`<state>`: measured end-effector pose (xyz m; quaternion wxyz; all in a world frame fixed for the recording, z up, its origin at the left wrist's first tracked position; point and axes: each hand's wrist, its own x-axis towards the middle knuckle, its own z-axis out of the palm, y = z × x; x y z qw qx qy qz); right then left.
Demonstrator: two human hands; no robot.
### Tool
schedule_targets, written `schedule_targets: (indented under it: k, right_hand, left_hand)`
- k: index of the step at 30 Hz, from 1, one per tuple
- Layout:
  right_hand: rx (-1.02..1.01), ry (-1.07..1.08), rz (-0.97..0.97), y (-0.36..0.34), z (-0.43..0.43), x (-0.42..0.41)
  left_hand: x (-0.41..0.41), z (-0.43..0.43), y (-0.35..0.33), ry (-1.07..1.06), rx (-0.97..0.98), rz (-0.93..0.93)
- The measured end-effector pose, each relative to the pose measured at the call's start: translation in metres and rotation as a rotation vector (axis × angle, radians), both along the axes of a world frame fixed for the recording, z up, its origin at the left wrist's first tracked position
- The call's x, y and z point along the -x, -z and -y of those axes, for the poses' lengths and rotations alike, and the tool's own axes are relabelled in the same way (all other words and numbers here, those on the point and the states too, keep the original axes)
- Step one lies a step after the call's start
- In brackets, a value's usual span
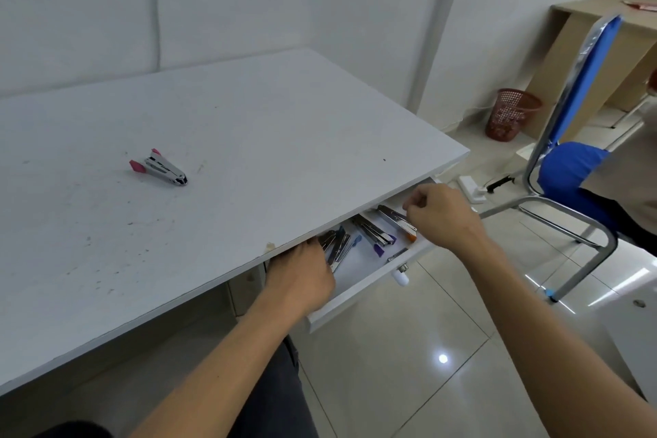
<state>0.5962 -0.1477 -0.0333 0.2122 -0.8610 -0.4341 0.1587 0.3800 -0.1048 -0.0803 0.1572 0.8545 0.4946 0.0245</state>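
Observation:
A white drawer [359,290] stands pulled out under the white desk's [249,139] front edge. Inside lie several metal staplers: one with an orange end [391,217], one with a purple end [373,235], and darker ones [339,247] to the left. My left hand [302,277] reaches into the drawer's left part. Its fingertips lie at the dark staplers, partly hidden under the desk edge. My right hand [441,213] hovers over the drawer's right end with fingers curled, pinching the orange-ended stapler. On the desktop lies a lone silver stapler with pink ends [160,169].
A blue chair [569,160] with a metal frame stands to the right of the drawer. Behind it are a red mesh bin [510,114] and a wooden desk [601,46]. A white power strip [471,187] lies on the glossy tiled floor. The wall runs close behind the desk.

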Motion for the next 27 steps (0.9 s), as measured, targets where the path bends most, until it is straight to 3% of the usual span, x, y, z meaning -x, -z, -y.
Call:
schedule_targets:
  k: [6,10,15,20,27]
  right_hand:
    - [-0.216,-0.057,-0.273,-0.027,0.001,0.038]
    - [-0.243,-0.188,-0.515,-0.036,-0.010,0.082]
    - [-0.270,-0.362,-0.322,-0.032,-0.037,0.145]
    - [-0.270,-0.519,-0.270,-0.023,-0.074,0.212]
    - [-0.223,-0.579,-0.119,-0.008,-0.143,0.276]
  left_hand:
    - [0.021,0.032,-0.033,0.105,-0.056,0.206]
    - [0.045,0.038,-0.062,0.038,-0.121,0.356]
    - [0.097,0.015,-0.072,-0.177,-0.103,0.539]
    - [0.162,-0.026,-0.063,-0.475,0.179,0.972]
    - [0.214,-0.047,-0.056,-0.522,0.201,1.109]
